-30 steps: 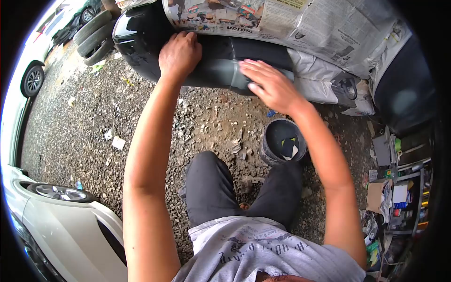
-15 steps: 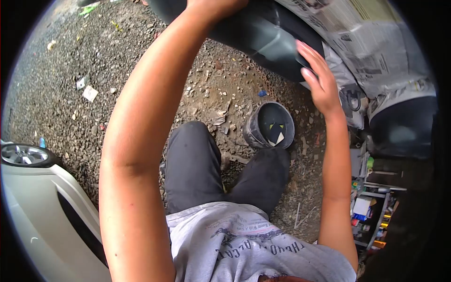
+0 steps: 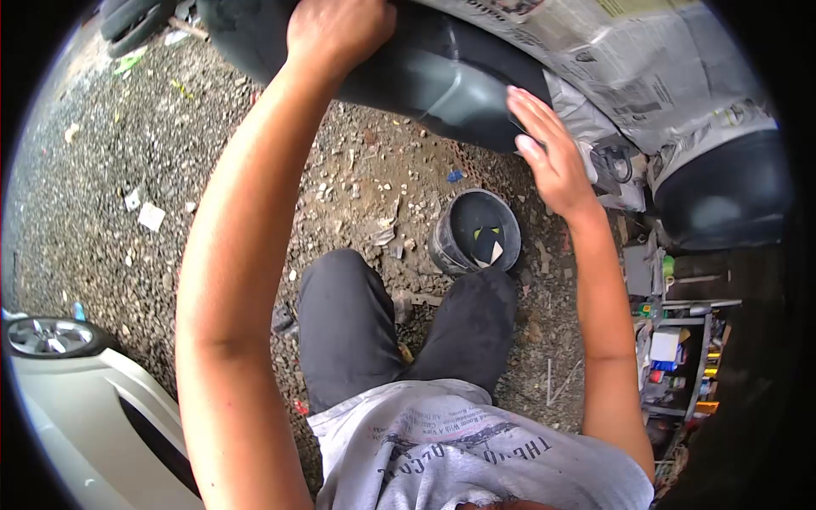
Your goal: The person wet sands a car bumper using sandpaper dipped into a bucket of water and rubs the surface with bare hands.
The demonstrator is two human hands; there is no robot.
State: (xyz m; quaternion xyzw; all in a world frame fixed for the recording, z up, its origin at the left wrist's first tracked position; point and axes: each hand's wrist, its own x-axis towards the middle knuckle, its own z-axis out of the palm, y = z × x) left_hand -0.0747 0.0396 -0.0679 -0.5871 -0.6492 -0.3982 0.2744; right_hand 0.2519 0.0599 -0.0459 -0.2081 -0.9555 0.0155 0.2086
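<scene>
White paint covers the car (image 3: 93,425) at the lower left, its silver-spoked wheel (image 3: 51,337) showing above the bodywork, while dark tyres (image 3: 136,25) lie at the upper left edge of the gravel (image 3: 127,246). Next comes the left hand (image 3: 340,32), knuckles up on the dark, smooth car panel (image 3: 408,81), its fingers bent and close together; whether they grip anything beneath cannot be told. The panel runs across the top of the view, from behind the left hand to the right one, with a pale sheen on its rounded face. Below it, a dark bucket (image 3: 439,246) stands on the ground near the person's knee, something with yellow-green marks and a white piece inside. The right hand (image 3: 548,153) is at the panel's right end, fingers straight and together, thumb apart. Beyond it, newspaper (image 3: 633,76) sheets lie over the area above, then a rounded black part (image 3: 722,195), and a cluttered rack (image 3: 701,365) below
</scene>
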